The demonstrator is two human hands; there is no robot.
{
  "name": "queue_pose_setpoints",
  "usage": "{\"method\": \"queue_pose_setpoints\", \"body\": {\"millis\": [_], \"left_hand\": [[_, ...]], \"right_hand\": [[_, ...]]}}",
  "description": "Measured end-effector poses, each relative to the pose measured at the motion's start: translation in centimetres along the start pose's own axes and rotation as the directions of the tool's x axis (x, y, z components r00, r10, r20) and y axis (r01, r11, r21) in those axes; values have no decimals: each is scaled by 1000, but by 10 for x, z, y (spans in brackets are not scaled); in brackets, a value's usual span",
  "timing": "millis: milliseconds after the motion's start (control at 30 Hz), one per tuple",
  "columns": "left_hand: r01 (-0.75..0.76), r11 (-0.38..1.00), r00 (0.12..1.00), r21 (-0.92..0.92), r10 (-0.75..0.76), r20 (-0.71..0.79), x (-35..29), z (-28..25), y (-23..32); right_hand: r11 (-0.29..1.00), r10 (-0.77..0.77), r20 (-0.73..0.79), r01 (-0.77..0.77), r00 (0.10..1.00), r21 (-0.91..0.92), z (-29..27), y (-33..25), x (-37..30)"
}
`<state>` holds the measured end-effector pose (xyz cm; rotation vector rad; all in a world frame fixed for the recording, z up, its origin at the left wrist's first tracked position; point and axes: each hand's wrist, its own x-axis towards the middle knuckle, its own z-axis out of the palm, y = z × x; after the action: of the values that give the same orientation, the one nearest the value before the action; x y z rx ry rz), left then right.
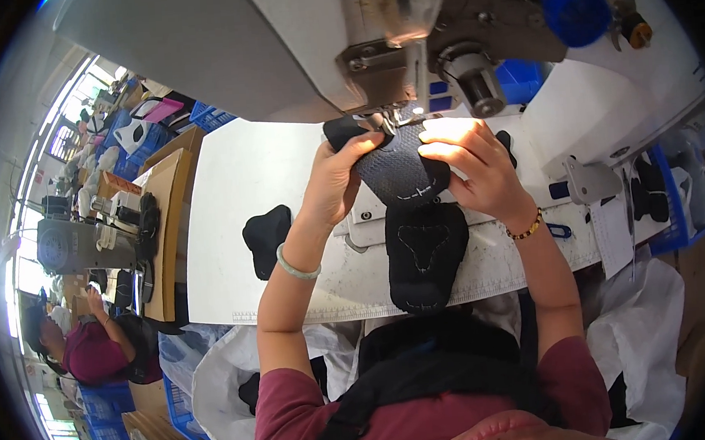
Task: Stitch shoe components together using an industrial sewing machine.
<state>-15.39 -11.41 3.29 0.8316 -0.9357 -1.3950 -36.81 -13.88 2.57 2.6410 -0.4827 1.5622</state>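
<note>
1. Both hands grip one dark fabric piece (398, 172) under the head of a sewing machine (291, 44). Left hand (337, 176) pinches its left edge, fingers curled over the top, thumb beneath. Right hand (471, 167) closes on its right edge, fingertips pressing down on the cloth.
2. Fabric piece: black, textured, with pale stitched lines. It lies on the white machine table (244, 187), its far end tucked up at the needle area. Touching its near end, a second dark panel (424, 256) with a stitched outline hangs over the table's front edge.
3. Wrists: pale green bangle (297, 269) on the left, beaded bracelet (526, 228) on the right.
4. Left of the left forearm, apart from the hands, a loose black piece (268, 238) sits on the table.
5. White bags (224, 376) of material sag below the table edge, on both sides of the lap.
6. Farther left: a second sewing machine (84, 243) on a wooden table (168, 216), and another person (88, 349) in a dark red top seated near it.
7. Far back: blue crates (210, 114) by bright windows.
</note>
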Motion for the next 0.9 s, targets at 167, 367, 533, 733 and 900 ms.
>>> {"method": "queue_pose_setpoints", "body": {"millis": [167,367,533,733,900], "left_hand": [[-87,995,996,-53,86,-27,-2,4,1],[-258,931,778,260,359,-515,-15,-26,23],[-7,847,779,532,338,-529,-72,-141,27],[601,251,729,759,216,-649,-107,-215,6],[493,11,695,870,597,-401,-96,-153,-9]], "right_hand": [[1000,-13,-26,13,1000,0,0,3,0],[993,108,-223,-117,969,-29,-30,23,-1],[865,470,-234,-497,851,-71,-64,14,-60],[644,750,245,-763,614,-57,-40,2,-101],[660,729,319,-745,606,-93,-37,21,-114]]}}
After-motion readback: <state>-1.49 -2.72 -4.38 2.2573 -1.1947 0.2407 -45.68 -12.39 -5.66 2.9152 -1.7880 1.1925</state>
